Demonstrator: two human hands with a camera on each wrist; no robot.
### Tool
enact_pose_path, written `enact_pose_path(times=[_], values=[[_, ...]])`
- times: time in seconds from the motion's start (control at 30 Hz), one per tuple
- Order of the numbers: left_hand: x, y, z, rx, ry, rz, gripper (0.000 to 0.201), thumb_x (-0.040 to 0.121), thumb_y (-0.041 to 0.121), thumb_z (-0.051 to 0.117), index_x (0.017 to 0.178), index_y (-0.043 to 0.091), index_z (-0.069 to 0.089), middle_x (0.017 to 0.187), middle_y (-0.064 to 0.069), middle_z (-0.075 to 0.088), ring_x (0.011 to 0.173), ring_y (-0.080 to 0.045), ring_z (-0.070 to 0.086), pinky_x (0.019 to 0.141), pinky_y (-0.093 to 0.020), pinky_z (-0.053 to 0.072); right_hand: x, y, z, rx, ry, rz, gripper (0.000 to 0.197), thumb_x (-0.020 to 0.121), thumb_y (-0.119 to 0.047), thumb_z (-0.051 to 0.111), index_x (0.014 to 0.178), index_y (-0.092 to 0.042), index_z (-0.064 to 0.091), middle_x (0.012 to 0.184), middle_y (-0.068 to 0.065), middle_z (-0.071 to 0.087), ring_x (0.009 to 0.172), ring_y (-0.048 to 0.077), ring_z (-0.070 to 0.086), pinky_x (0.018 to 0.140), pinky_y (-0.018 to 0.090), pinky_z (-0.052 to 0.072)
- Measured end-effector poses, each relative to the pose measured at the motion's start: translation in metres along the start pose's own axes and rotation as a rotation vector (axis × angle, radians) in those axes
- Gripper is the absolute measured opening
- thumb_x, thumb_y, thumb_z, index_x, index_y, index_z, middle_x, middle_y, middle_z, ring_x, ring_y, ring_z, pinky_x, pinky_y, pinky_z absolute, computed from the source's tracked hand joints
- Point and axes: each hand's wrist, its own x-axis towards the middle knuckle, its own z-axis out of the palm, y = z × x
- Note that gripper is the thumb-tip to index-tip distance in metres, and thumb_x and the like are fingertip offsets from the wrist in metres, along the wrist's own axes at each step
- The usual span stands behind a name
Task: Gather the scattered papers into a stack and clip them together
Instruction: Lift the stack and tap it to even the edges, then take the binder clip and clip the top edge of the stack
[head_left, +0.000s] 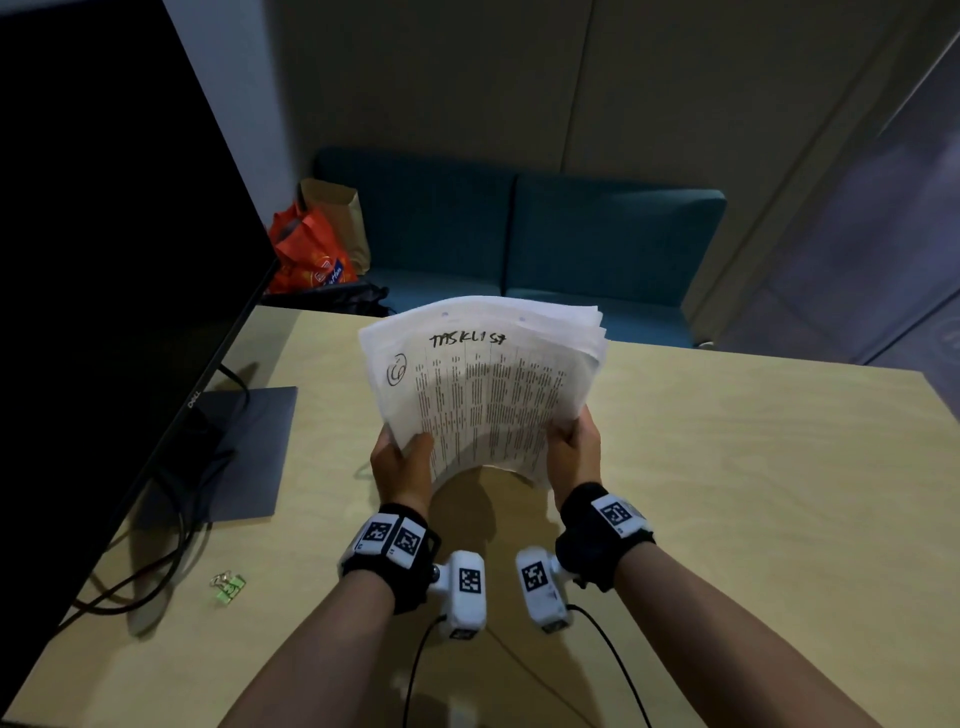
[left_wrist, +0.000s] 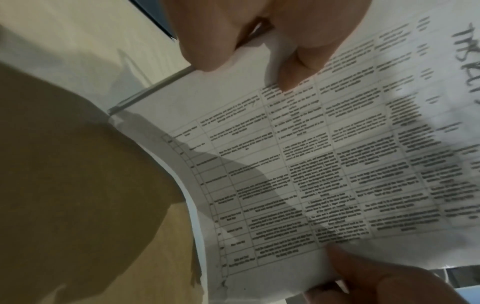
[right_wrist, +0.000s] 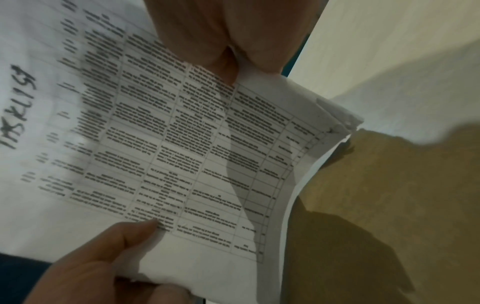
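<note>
1. White printed sheets, the stack of papers, are held up off the table, in front of the person and to the right of the monitor; the top page bears a handwritten heading.
2. The left hand pinches the stack's lower left corner, thumb on the front face; the right hand grips the lower right corner the same way.
3. The sheets bow between the two grips, and their far edges fan unevenly, so the gathering looks done but the squaring is not.
4. The green binder clip lies on the table near the monitor's foot, to the left of the left forearm, untouched.
5. Next, as I judge it: tap the edges flush on the table, hold the stack with one hand, and reach toward the monitor for the clip.
</note>
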Motion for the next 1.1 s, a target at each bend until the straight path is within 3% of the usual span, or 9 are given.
enact_pose_path(times=[0.1, 0.33, 0.43, 0.53, 0.6, 0.67, 0.8, 0.93, 1.1], values=[[0.001, -0.007, -0.003, 0.019, -0.002, -0.014, 0.058, 0.069, 0.019, 0.055, 0.125, 0.004, 0.055, 0.111, -0.012, 0.063, 0.108, -0.032, 0.059, 0.089, -0.040, 0.050, -0.001, 0.004, -0.003, -0.119, 0.054, -0.015, 0.018, 0.089, 0.008, 0.040, 0.097, -0.005, 0.051, 0.091, 0.007, 0.054, 0.082, 0.021, 0.048, 0.070, 0.028, 0.039], [0.003, -0.009, -0.008, 0.157, -0.115, -0.168, 0.049, 0.089, 0.019, 0.055, 0.138, 0.013, 0.046, 0.127, -0.009, 0.059, 0.119, -0.029, 0.054, 0.105, -0.047, 0.042, 0.001, 0.011, -0.004, -0.316, -0.086, 0.040, 0.014, 0.096, -0.009, 0.046, 0.103, 0.001, 0.052, 0.092, 0.006, 0.055, 0.085, 0.021, 0.051, 0.069, 0.028, 0.040], [0.010, 0.002, -0.011, 0.324, -0.109, -0.192, 0.037, 0.090, 0.010, 0.054, 0.126, 0.004, 0.050, 0.112, -0.011, 0.061, 0.102, -0.025, 0.059, 0.088, -0.032, 0.045, 0.010, 0.000, -0.006, -0.409, -0.072, -0.081, 0.009, 0.091, -0.002, 0.047, 0.085, -0.007, 0.049, 0.082, 0.010, 0.054, 0.076, 0.023, 0.049, 0.052, 0.025, 0.035], [0.004, 0.012, -0.012, 0.554, -0.049, -0.205, 0.045, 0.085, 0.009, 0.060, 0.123, 0.006, 0.035, 0.114, -0.014, 0.053, 0.091, -0.026, 0.056, 0.080, -0.032, 0.042, 0.022, -0.019, -0.008, -0.609, -0.121, -0.128, 0.008, 0.088, -0.006, 0.050, 0.085, -0.007, 0.057, 0.081, 0.016, 0.062, 0.075, 0.030, 0.055, 0.058, 0.031, 0.041], [-0.002, 0.021, -0.010, 0.781, 0.056, 0.020, 0.072, 0.078, 0.015, 0.068, 0.137, 0.010, 0.027, 0.138, -0.015, 0.039, 0.123, -0.031, 0.044, 0.099, -0.038, 0.037, 0.025, -0.035, -0.008, -0.767, -0.176, -0.178, 0.011, 0.087, -0.007, 0.050, 0.089, -0.005, 0.061, 0.088, 0.018, 0.066, 0.079, 0.032, 0.057, 0.062, 0.030, 0.040], [-0.008, 0.036, 0.000, 1.028, 0.035, 0.440, 0.088, 0.074, 0.021, 0.071, 0.147, 0.013, 0.021, 0.153, -0.013, 0.023, 0.143, -0.030, 0.023, 0.117, -0.041, 0.019, 0.022, -0.051, -0.007, -0.938, -0.233, -0.313, 0.013, 0.086, -0.006, 0.049, 0.091, -0.004, 0.061, 0.093, 0.018, 0.067, 0.086, 0.035, 0.060, 0.064, 0.030, 0.038], [-0.003, 0.070, 0.031, 1.517, -0.179, 1.121, 0.078, 0.074, 0.016, 0.069, 0.144, 0.011, 0.035, 0.156, -0.016, 0.026, 0.146, -0.032, 0.022, 0.118, -0.050, 0.010, 0.010, -0.073, 0.003, -1.106, -0.264, -0.609, 0.009, 0.077, -0.001, 0.057, 0.083, -0.004, 0.064, 0.083, 0.015, 0.069, 0.076, 0.034, 0.065, 0.057, 0.029, 0.035], [0.008, 0.109, 0.049, 1.803, -0.580, 0.902, 0.038, 0.088, 0.020, 0.056, 0.126, 0.017, 0.051, 0.126, -0.008, 0.060, 0.117, -0.029, 0.057, 0.096, -0.040, 0.043, -0.008, -0.088, 0.004, -1.208, -0.258, -0.825, 0.028, 0.036, 0.000, 0.079, 0.057, -0.012, 0.065, 0.046, 0.001, 0.058, 0.033, 0.023, 0.054, 0.033, 0.018, 0.033], [0.006, 0.132, 0.043, 1.754, -0.741, 0.783, 0.019, 0.087, 0.030, 0.063, 0.093, 0.013, 0.068, 0.091, -0.010, 0.068, 0.089, -0.029, 0.065, 0.071, -0.033, 0.047, -0.007, -0.102, -0.010, -1.128, -0.179, -0.975, 0.018, 0.057, -0.016, 0.081, 0.062, -0.017, 0.064, 0.055, -0.003, 0.061, 0.046, 0.020, 0.060, 0.048, 0.022, 0.031]])
